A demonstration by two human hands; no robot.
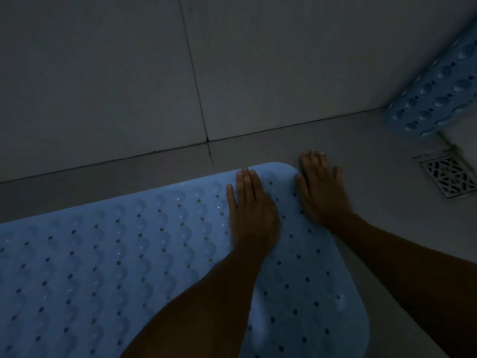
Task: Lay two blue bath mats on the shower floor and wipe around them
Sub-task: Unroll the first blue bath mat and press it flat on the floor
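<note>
Dim shot, head view. Nearest: first blue mat (108, 267) lies flat on the shower floor (374, 156), long side running along the wall (103, 73), rounded end pointing toward the drain (447, 175). Left hand (251, 213) is flat on the mat near that end, fingers together, palm down, gripping nothing. Right hand (321, 187) is also flat and empty, fingers spread slightly, straddling the mat's edge, partly on mat and partly on bare floor. Looks like the pressing-down step; no cloth in view, so wiping probably not begun. Farther right, the second mat (438, 91) leans against the corner, not laid yet. Risks, my guess: pressing only at this end may leave suction cups elsewhere unstuck, so the mat could slide or ripple; a wet floor would worsen that. Second mat could slump over the drain, or get laid covering it. Low light makes gaps hard to judge.
</note>
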